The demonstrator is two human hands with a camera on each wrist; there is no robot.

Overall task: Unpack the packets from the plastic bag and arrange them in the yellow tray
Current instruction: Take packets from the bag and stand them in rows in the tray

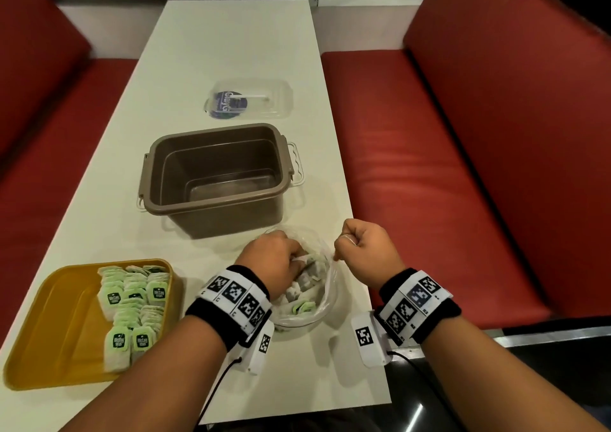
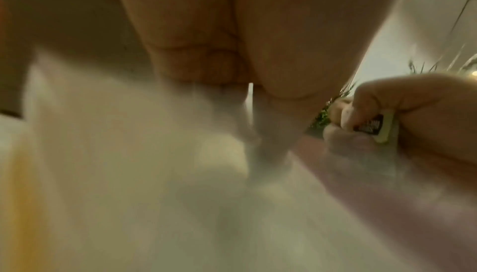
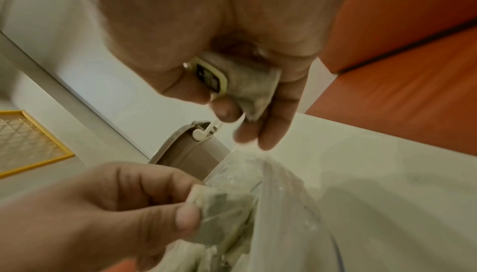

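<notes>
A clear plastic bag (image 1: 325, 296) of tea-bag packets lies on the white table (image 1: 231, 44) near its right edge. My left hand (image 1: 281, 256) is inside the bag's mouth and pinches a packet (image 3: 222, 207) between thumb and fingers. My right hand (image 1: 360, 243) is curled just right of the bag and grips another packet (image 3: 247, 88) with a green tag in its palm; the bag's rim rises to its fingertips. The yellow tray (image 1: 59, 316) sits at the front left, with several packets (image 1: 135, 302) in rows along its right side. The left wrist view is blurred by plastic.
An open brown plastic tub (image 1: 215, 163) stands just behind the bag. Behind the tub lies a clear lidded container (image 1: 251, 99). Red benches (image 1: 463, 167) flank the table on both sides. The table's right edge runs close beside my right wrist.
</notes>
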